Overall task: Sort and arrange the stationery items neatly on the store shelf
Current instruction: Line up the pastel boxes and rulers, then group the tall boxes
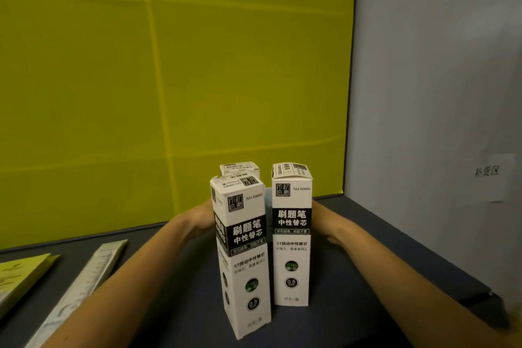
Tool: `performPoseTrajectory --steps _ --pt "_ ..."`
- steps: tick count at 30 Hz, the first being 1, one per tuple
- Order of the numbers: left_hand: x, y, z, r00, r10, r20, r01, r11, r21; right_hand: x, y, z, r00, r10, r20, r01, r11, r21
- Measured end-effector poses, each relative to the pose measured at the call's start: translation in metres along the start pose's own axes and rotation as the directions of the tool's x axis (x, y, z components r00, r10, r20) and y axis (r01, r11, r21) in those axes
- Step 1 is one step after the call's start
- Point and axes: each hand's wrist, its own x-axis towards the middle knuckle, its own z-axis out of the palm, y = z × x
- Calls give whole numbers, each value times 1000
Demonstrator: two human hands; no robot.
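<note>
Three tall white-and-black pen refill boxes stand upright on the dark shelf [175,305]. The front left box [243,260] leans slightly, and the right box [291,237] stands beside it. Only the top of the rear box [239,168] shows behind the front left one. My left hand [199,219] reaches in behind the front left box, towards the rear box. My right hand [323,223] reaches in behind the right box. The boxes hide the fingers of both hands, so I cannot see what they touch or hold.
A long flat pale packet [84,285] lies diagonally on the shelf at the left, with a yellow-green packet [22,277] at the far left edge. A yellow-green back panel [169,79] and a grey side wall [437,93] with a paper label [487,172] close the shelf's corner.
</note>
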Motion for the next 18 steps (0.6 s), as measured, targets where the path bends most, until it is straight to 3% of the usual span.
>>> performPoseTrajectory --steps 2,4,6,9,18 --pt "0 17 5 997 47 -61 -40 993 115 2 -2 4 998 -63 -30 63 998 -11" --pt "-11 23 12 989 115 -95 -106 990 94 6 -1 6 994 -90 -64 88 996 -22" --pt "-12 17 13 977 121 -173 -88 978 188 12 4 4 992 -78 -97 75 997 -29" --pt "-5 -8 -1 977 12 -214 -12 1000 3 13 11 -5 982 -109 -151 112 994 8" --pt "-49 -29 -62 885 189 -425 -216 976 -15 -49 6 -56 876 -206 -437 309 934 180"
